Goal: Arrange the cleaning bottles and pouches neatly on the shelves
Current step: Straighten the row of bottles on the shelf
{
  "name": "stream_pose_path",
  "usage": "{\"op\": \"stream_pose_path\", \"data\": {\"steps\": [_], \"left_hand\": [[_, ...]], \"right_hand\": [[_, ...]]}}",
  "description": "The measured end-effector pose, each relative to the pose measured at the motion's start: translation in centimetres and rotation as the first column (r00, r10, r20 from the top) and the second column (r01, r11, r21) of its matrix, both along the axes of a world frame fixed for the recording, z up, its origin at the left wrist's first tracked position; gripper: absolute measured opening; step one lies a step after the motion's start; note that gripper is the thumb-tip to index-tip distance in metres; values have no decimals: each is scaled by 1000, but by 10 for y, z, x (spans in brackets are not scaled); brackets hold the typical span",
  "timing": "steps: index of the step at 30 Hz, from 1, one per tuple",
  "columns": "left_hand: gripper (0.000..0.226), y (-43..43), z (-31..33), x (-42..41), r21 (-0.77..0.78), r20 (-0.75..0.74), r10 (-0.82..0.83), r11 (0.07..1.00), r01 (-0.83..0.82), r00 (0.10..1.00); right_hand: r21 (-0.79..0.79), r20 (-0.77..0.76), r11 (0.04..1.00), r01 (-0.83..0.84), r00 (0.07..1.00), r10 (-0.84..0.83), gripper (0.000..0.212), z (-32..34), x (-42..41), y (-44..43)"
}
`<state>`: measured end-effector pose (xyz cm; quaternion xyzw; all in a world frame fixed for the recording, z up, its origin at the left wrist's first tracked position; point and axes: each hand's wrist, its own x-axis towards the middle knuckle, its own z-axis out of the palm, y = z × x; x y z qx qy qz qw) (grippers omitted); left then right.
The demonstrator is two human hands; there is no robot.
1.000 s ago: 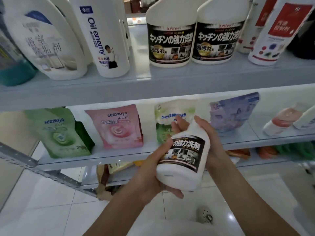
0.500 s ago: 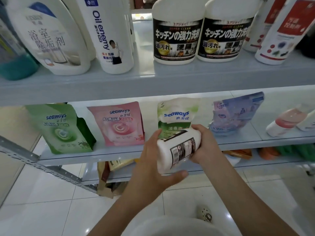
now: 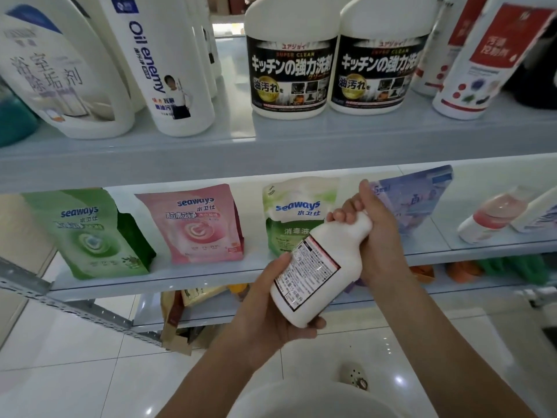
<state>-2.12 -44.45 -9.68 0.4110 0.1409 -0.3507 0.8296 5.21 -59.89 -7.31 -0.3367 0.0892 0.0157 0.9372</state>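
Bottle: axis 7–1 o'clock; R hand gripped neck, L hand cupped base; matching pair at 12, upper shelf

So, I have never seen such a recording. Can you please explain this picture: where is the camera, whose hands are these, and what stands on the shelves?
There is no machine here. A person works with bare hands, and the only camera is worn on the person's head, looking forward and down. So both arms entering from below are the person's own. The left hand holds the base of a tilted white bottle; the right hand grips its neck. On the upper shelf stand bottles, including the Oil enemy bottle. On the middle shelf stand pouches, such as the green pouch and the pink pouch.
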Motion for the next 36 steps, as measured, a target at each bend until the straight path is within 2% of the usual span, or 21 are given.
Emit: {"op": "stream_pose_path", "data": {"steps": [3, 4, 6, 7, 9, 11, 13, 14, 16, 18, 20, 23, 26, 29, 31, 32, 33, 34, 36], "left_hand": [[63, -9, -3, 5, 55, 39, -28, 998, 26, 999], [66, -13, -3, 7, 116, 95, -7, 993, -4, 995], [85, -16, -8, 10, 297, 322, 10, 948, -111, 947], [93, -15, -11, 11, 405, 478, -40, 897, -179, 878], [101, -14, -11, 7, 569, 712, -262, 759, -317, 651], [95, -14, -11, 3, 651, 757, -440, 562, -510, 483], [81, -15, -12, 2, 623, 769, -489, 429, -654, 412], [76, -15, -12, 2, 616, 771, -488, 412, -671, 409], [67, -15, -8, 2, 619, 783, -424, 451, -643, 455], [58, -15, 0, 0, 594, 780, -239, 576, -561, 579], [53, -16, 9, 0, 522, 728, -62, 696, -493, 683], [48, -18, 16, 2, 429, 595, 95, 802, -416, 798], [54, -20, 19, 0, 365, 443, 124, 879, -305, 888], [51, -22, 21, 1, 385, 426, 85, 884, -266, 901], [44, -23, 20, 1, 424, 489, 37, 863, -274, 872], [43, -22, 18, 1, 458, 575, -24, 838, -297, 818], [49, -21, 15, 0, 491, 670, -116, 810, -320, 734], [66, -19, 12, -1, 521, 739, -219, 785, -335, 637], [99, -13, 7, 2, 617, 784, -470, 659, -429, 405]], "right_hand": [[-45, -83, 995, 86, 993, -89, 37, 6, 5, -8], [-49, -118, 992, 113, 986, -118, 38, 7, 7, -11], [-56, -195, 985, 165, 965, -173, 38, 8, 9, -17], [-52, -232, 981, 188, 953, -195, 38, 7, 11, -19], [-29, -306, 974, 226, 925, -224, 37, 3, 13, -24], [9, -358, 973, 230, 910, -211, 36, -2, 13, -27], [21, -388, 979, 205, 904, -181, 36, -7, 12, -28], [23, -394, 982, 188, 904, -164, 36, -8, 12, -29], [30, -374, 989, 147, 919, -126, 36, -11, 12, -32], [56, -305, 996, 76, 951, -55, 34, -10, 10, -34], [97, -197, 995, -11, 980, 30, 31, -9, 7, -36], [184, 9, 970, -160, 987, 161, 31, -11, 0, -40], [361, 204, 866, -346, 935, 288, 35, -16, 1, -42], [322, 135, 893, -314, 949, 285, 40, -15, 6, -47], [303, 33, 916, -263, 964, 266, 43, -12, 10, -50], [303, -22, 922, -239, 966, 258, 45, -12, 12, -52], [303, -71, 927, -223, 964, 255, 46, -12, 14, -53], [299, -112, 931, -212, 961, 254, 47, -12, 15, -55], [298, -175, 933, -201, 949, 261, 45, -12, 15, -57]]}}
